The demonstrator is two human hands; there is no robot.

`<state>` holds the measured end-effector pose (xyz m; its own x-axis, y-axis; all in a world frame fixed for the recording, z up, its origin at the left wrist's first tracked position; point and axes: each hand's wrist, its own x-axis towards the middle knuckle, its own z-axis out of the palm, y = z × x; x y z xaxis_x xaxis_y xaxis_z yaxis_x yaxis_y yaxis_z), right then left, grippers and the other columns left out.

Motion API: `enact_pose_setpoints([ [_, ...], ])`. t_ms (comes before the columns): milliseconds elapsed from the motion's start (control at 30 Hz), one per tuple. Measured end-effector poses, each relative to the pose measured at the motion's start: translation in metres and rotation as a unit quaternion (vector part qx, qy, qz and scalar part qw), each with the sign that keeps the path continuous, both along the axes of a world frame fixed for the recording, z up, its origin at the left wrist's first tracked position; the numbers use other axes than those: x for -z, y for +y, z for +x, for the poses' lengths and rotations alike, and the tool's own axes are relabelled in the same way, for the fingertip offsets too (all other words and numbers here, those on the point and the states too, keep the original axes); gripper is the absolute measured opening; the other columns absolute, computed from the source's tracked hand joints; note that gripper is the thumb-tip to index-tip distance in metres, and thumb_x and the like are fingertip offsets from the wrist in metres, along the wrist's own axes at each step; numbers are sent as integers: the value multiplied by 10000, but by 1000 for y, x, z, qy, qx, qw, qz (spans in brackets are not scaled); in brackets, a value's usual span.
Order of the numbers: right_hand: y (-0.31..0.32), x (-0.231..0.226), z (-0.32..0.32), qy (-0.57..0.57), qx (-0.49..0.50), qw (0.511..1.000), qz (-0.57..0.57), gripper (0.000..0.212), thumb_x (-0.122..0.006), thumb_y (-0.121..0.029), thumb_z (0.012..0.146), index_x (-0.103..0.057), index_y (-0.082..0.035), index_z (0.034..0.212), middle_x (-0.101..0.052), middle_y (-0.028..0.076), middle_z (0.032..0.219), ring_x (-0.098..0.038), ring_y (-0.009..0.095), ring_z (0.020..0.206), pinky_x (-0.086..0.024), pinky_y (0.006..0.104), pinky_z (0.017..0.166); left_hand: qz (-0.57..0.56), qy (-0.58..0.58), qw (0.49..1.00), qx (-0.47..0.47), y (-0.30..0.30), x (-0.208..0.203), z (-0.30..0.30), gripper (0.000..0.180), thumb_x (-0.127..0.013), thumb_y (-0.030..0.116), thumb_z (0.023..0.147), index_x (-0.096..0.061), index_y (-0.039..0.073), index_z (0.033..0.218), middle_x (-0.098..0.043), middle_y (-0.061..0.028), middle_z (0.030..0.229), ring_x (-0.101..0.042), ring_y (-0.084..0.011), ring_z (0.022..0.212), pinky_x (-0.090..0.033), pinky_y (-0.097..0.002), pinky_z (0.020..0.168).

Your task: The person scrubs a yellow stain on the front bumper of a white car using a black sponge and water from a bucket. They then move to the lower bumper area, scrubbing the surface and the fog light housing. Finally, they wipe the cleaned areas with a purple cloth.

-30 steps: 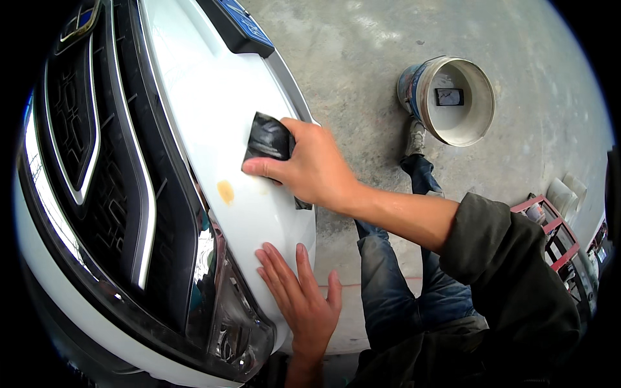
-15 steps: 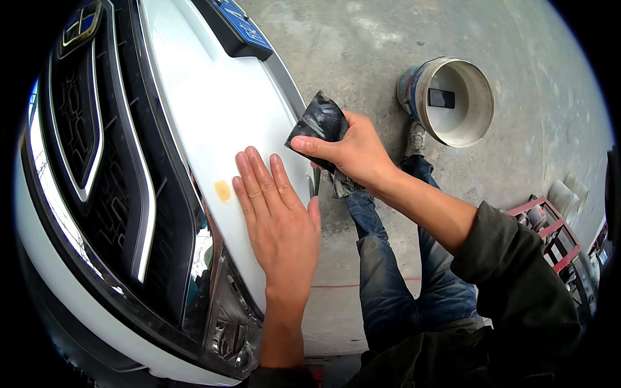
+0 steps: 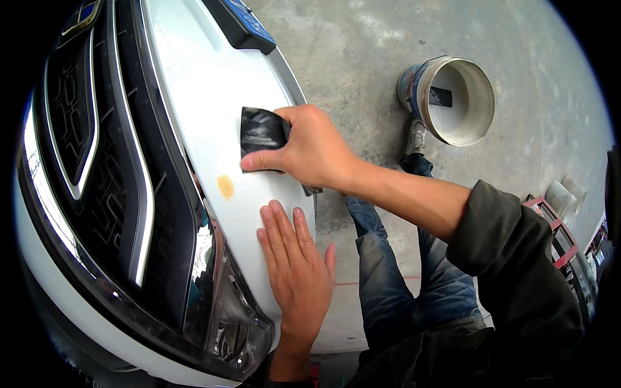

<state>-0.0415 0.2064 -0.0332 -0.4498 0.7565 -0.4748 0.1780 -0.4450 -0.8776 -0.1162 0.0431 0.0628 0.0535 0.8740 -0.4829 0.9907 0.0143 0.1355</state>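
Observation:
My right hand (image 3: 317,145) grips a dark, wet-looking sheet of sandpaper (image 3: 261,131), thumb on top and the other fingers hidden behind it. The sandpaper is over the white bumper (image 3: 194,81) of a car, up and to the right of a yellowish patch (image 3: 225,187) in the paint. Whether its underside touches the bumper, I cannot tell. My left hand (image 3: 299,271) lies flat on the bumper below that patch, fingers stretched out and thumb apart, holding nothing.
The black grille (image 3: 113,207) with chrome strips and a headlight (image 3: 233,333) border the bumper. A blue licence plate (image 3: 249,16) sits at the top. On the concrete floor stands a bucket (image 3: 482,81) with a dark rectangular piece (image 3: 440,97) inside. A red metal frame (image 3: 553,226) is at right.
My right hand has brought the sandpaper leftward from the bumper's edge to above its white surface. My left hand has slid down and slightly right, away from the yellowish patch.

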Motion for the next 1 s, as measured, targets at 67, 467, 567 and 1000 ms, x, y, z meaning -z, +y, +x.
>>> enact_pose_setpoints([
  [67,2,-3,-6,-2,46,999,-3,510,-956,-369,696,-728,66,831,-737,197,761,-733,285,696,-561,395,700,4,-6,1000,-3,0,0,0,954,-828,244,823,-307,-111,1540,-210,-359,1645,-177,-518,1552,-222,-627,1235],
  [467,-19,0,7,3,-1,998,68,539,-966,-388,672,-696,67,777,-694,208,686,-712,328,638,-537,408,628,8,-27,1000,-3,-2,0,-4,957,-836,236,810,-316,-92,1543,-212,-354,1649,-181,-507,1556,-225,-623,1236],
  [567,1,2,-4,-20,10,998,50,448,-932,-330,773,-714,47,879,-707,78,696,-636,126,588,-503,303,556,9,-22,1000,-5,-2,-1,-4,954,-832,240,815,-315,-91,1545,-207,-354,1650,-180,-509,1555,-222,-626,1236],
  [1000,-19,1,56,58,63,987,-137,324,-854,-256,874,-710,23,955,-716,50,776,-652,105,649,-525,277,595,90,52,995,-6,49,7,-13,931,-805,226,854,-293,-78,1569,-194,-317,1670,-134,-466,1579,-185,-600,1258],
])
